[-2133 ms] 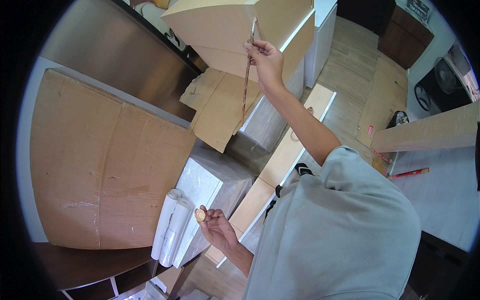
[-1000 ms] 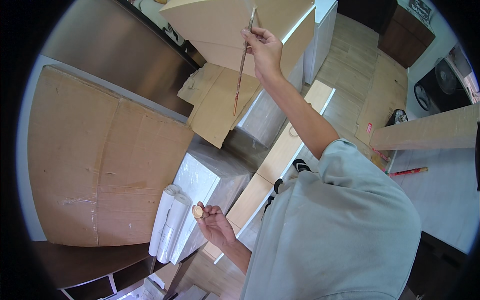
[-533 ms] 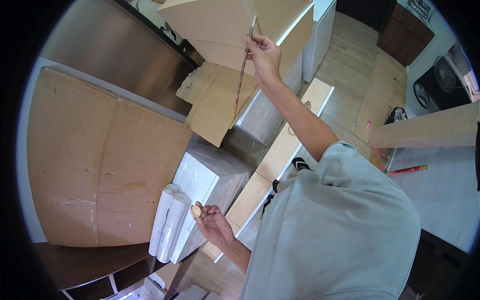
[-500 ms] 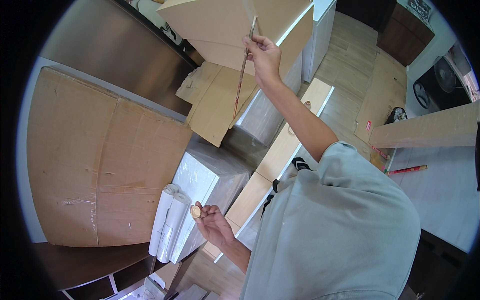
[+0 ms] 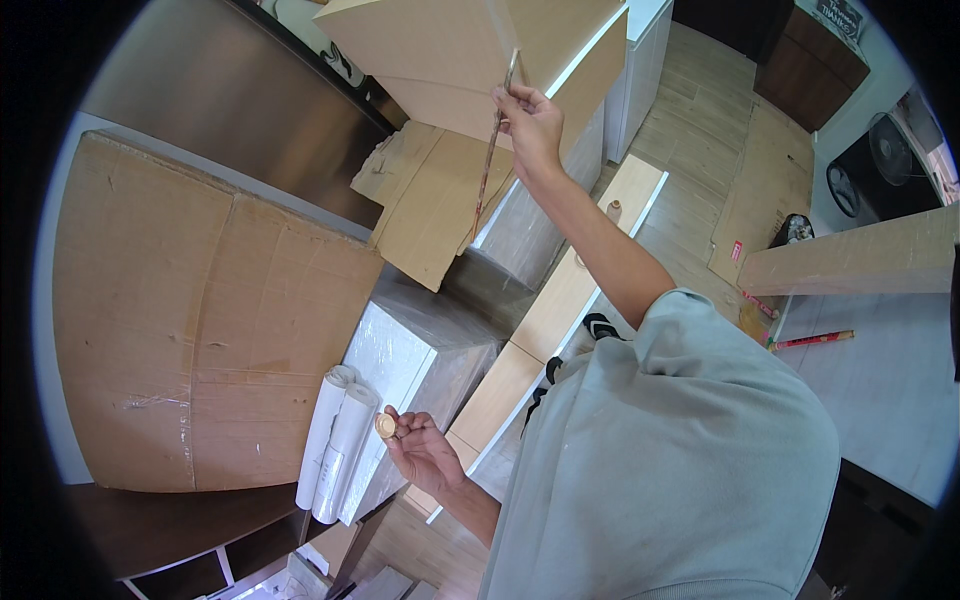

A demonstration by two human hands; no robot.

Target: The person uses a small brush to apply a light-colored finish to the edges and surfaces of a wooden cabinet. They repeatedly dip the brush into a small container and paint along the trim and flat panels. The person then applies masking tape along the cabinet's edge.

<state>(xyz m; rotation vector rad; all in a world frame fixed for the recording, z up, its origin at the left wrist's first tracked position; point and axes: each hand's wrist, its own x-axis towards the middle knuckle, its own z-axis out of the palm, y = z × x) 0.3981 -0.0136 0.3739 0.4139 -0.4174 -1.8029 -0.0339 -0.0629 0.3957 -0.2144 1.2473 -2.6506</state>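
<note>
I'm watching someone in a pale grey-green top [image 5: 680, 450] with both hands busy. The right hand [image 5: 535, 130] is up high, thumb and fingers pinched around a thin stick [image 5: 488, 165]. It is held near its pale top end, so most of its brown length hangs down, a bit slanted. A thin thing only needs a light pinch, I guess. The pale end is in front of the big tan box [image 5: 430, 50] — I can't tell if they touch.

The left hand [image 5: 428, 460] is low, palm turned up and partly open. Its fingertips hold a little round wooden piece [image 5: 386, 427] by the edge, maybe so its flat face stays in sight. It is near two white rolls [image 5: 345, 440], which lean side by side against a white box [image 5: 395, 345]. That box has clear wrap on it, probably to stop scratches.

A long light-wood board [image 5: 545, 325] runs beneath the raised right arm, with a small round knob [image 5: 613, 209] sitting on it. At the left stands a wide cardboard sheet [image 5: 130, 300].
</note>
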